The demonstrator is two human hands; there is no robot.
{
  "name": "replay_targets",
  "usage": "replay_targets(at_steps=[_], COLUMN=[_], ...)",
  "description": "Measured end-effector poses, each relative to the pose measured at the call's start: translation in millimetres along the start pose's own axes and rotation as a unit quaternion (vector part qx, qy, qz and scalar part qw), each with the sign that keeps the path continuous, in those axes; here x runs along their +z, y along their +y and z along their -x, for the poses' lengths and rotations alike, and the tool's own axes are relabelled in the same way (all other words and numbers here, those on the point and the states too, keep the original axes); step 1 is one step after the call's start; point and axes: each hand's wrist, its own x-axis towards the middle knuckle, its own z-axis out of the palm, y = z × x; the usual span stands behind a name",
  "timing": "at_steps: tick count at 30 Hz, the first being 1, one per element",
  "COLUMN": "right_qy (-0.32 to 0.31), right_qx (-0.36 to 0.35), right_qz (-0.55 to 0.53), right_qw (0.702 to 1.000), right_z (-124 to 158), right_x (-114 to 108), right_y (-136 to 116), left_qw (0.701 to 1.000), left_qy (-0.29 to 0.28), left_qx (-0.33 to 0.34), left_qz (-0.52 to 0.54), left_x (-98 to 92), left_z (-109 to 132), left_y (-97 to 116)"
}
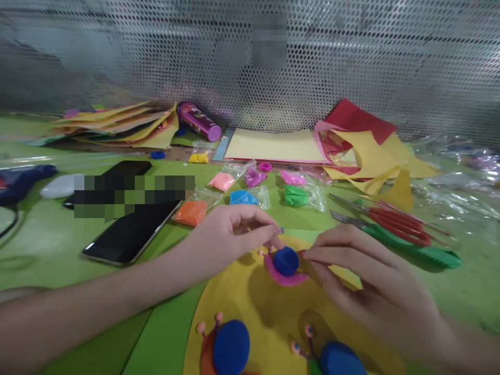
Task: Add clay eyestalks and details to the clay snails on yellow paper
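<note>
Snails (231, 346) with blue shells sit nearest on yellow paper (269, 333). Next, the pink snail (287, 279) lies between the left hand (230, 229) and right hand (375, 276). Both hands' fingers bend close together; I can't tell if they pinch anything. Little bags (191, 212) lie behind on the bench (471, 297).

Finding: a handicraft worktable (42, 260); the type of building cannot be determined. Evidence: small bags of coloured clay (242, 198) just beyond the left fingers (253, 212); red-handled scissors (398, 221) and a green-handled cutter (414, 248) right of the right fingers (332, 254); coloured paper sheets (273, 146) beyond both; perforated metal screen (219, 62) farthest from them.
</note>
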Motion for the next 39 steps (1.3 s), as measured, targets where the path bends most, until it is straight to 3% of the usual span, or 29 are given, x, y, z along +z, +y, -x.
replay_targets(at_steps=[6,15,22,30,39], right_qy=[-0.014,-0.044,-0.153,-0.315,-0.374], right_qx=[0.01,0.034,0.057,-0.004,-0.021], right_qz=[-0.017,-0.028,-0.119,-0.202,-0.22], right_qw=[1.0,0.998,0.979,0.927,0.901], right_z=[-1,-19,-44,-63,-66], right_x=[0,-4,10,18,24], right_y=[1,14,39,53,70], left_qw=[0.998,0.999,0.997,0.997,0.995], left_qy=[0.049,0.038,0.07,0.051,0.057], left_qx=[-0.017,-0.018,0.028,0.013,-0.031], left_qz=[-0.022,-0.006,0.036,0.053,0.077], left_x=[-5.0,-8.2,-14.3,-14.5,-17.4], left_z=[-3,-4,-9,-11,-16], left_y=[5,7,-1,4,-4])
